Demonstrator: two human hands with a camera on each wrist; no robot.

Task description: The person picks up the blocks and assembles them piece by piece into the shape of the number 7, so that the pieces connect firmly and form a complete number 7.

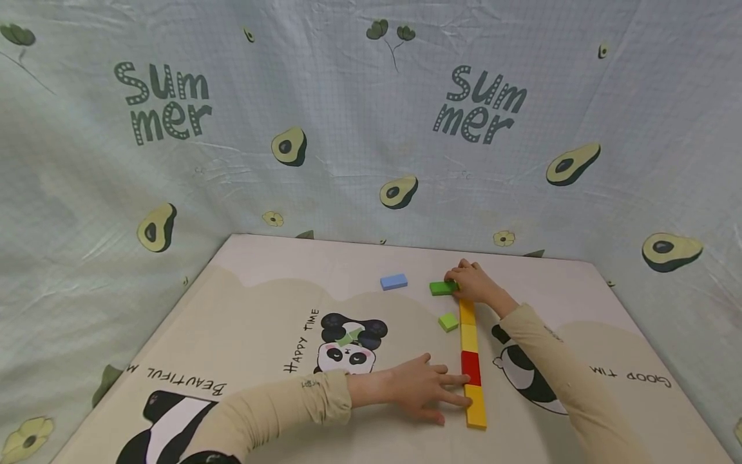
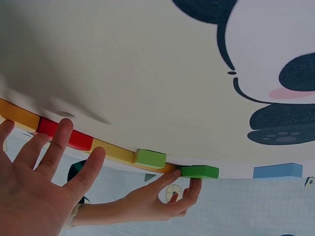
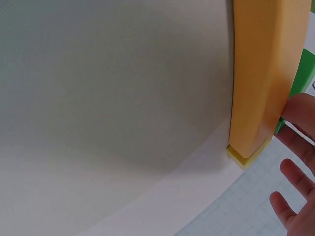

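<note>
A straight row of blocks runs away from me in the head view: an orange block [image 1: 476, 408] nearest, then a red block [image 1: 471, 368], a yellow block [image 1: 469, 337] and another orange block [image 1: 467, 312]. My left hand [image 1: 418, 390] has its fingers spread, two fingertips at the red and near orange blocks. At the row's far end, my right hand [image 1: 474, 282] pinches a dark green block [image 1: 443, 289] between thumb and fingers. The left wrist view shows this green block [image 2: 199, 171] beside the row. In the right wrist view, an orange block [image 3: 266, 73] partly hides it.
A light green block [image 1: 448, 322] lies just left of the row. Farther back and left is a blue block [image 1: 394, 281]. The panda-printed tabletop [image 1: 243, 309] meets a hanging avocado-print cloth [image 1: 342, 193] along its back and sides.
</note>
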